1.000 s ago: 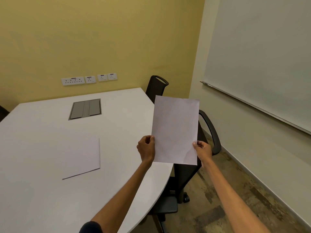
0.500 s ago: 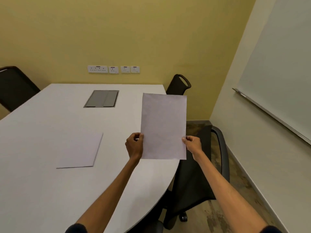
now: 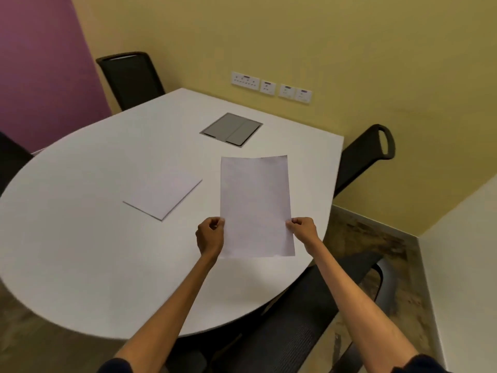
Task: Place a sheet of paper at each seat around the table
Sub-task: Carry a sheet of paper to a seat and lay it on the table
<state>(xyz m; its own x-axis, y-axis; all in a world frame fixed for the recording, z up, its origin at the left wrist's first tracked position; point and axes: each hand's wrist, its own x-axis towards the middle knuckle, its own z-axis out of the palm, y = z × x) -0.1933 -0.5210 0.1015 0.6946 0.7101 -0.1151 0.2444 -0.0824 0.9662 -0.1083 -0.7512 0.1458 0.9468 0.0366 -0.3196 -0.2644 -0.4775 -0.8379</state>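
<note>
I hold one white sheet of paper (image 3: pixel 255 205) up over the right part of the white table (image 3: pixel 80 238). My left hand (image 3: pixel 211 235) pinches its lower left edge and my right hand (image 3: pixel 304 230) pinches its lower right edge. A thin stack of white paper (image 3: pixel 162 193) lies flat near the table's middle, to the left of the held sheet. A black mesh chair (image 3: pixel 304 324) stands right below my arms at the table's near right edge.
Black chairs stand at the far left (image 3: pixel 131 79), the far right (image 3: pixel 365 154) and the left edge (image 3: pixel 10 160). A grey cable hatch (image 3: pixel 231 129) is set into the tabletop. Wall sockets (image 3: pixel 271 87) sit on the yellow wall. Brown floor lies to the right.
My view has swung left and down, so the whole table and more chairs show. The held sheet has come from beside the table to over its right part, both hands still on it.
</note>
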